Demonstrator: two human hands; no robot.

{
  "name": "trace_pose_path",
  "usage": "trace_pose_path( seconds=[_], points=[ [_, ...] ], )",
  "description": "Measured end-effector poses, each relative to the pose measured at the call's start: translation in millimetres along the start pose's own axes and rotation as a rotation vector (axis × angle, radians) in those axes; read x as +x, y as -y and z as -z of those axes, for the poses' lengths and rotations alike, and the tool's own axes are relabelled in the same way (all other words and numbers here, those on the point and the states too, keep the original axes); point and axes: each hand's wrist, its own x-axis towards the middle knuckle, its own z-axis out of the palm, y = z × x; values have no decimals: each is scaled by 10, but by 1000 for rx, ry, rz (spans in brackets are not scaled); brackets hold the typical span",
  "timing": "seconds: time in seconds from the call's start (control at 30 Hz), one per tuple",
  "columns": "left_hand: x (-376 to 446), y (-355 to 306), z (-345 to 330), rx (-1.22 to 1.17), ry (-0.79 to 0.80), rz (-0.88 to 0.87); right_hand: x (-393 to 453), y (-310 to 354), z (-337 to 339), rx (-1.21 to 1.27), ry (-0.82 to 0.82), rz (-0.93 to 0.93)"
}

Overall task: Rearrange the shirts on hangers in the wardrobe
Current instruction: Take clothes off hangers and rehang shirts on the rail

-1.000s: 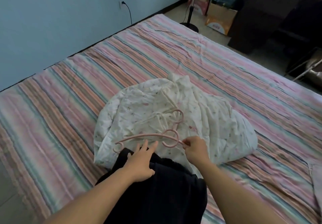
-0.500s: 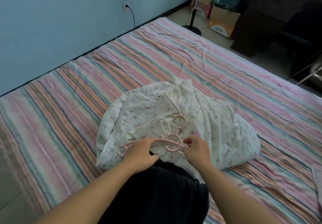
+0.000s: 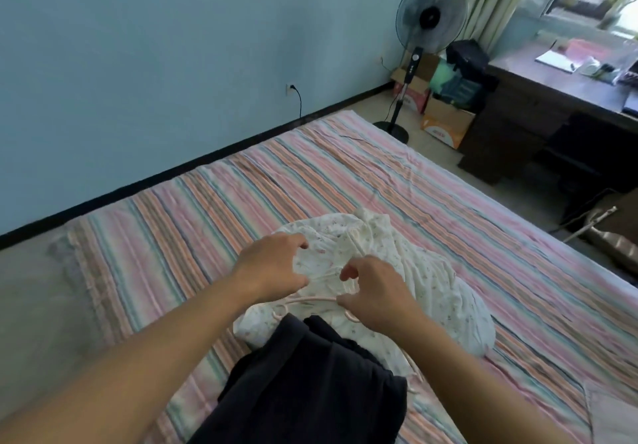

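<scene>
A white floral garment (image 3: pixel 428 285) lies bunched on the striped bed (image 3: pixel 214 202). A dark garment (image 3: pixel 310 381) overlaps its near edge. A pink plastic hanger (image 3: pixel 303 301) lies across the white cloth, mostly hidden under my hands. My left hand (image 3: pixel 272 264) has its fingers curled into the white fabric at the left. My right hand (image 3: pixel 376 291) is curled over the hanger's hook end; the exact grip is hidden by the fingers.
A standing fan (image 3: pixel 428 19) stands past the bed's far corner, with cardboard boxes (image 3: pixel 445 126) beside it. A dark wooden desk (image 3: pixel 552 105) runs along the right under the window. The blue wall (image 3: pixel 172 46) borders the bed's left side.
Both hands moved forward onto the white garment. The left hand left the hanger bar and took hold of fabric. The head tilted up, showing the fan and desk.
</scene>
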Motion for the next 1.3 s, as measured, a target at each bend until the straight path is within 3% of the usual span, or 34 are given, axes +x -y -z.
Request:
trace_pose_path(
  seconds=[0.2,0.53,0.9,1.17,1.3],
  points=[
    [-993,134,1067,49,-124,17,-637,1195,512,-38,-19,191],
    [-3321,861,2402,178,-257,213,-1713,3301,692,-196,-42,496],
    [-6021,1050,3097,280,-330,352,-3310,5205,636,-339,176,826],
    [-7298,757,3207,298,-363,553,-4261,5916,672,-373,329,1182],
    [-7777,708,3321,135,-394,702,-4461,6201,625,-390,340,1344]
  ],
)
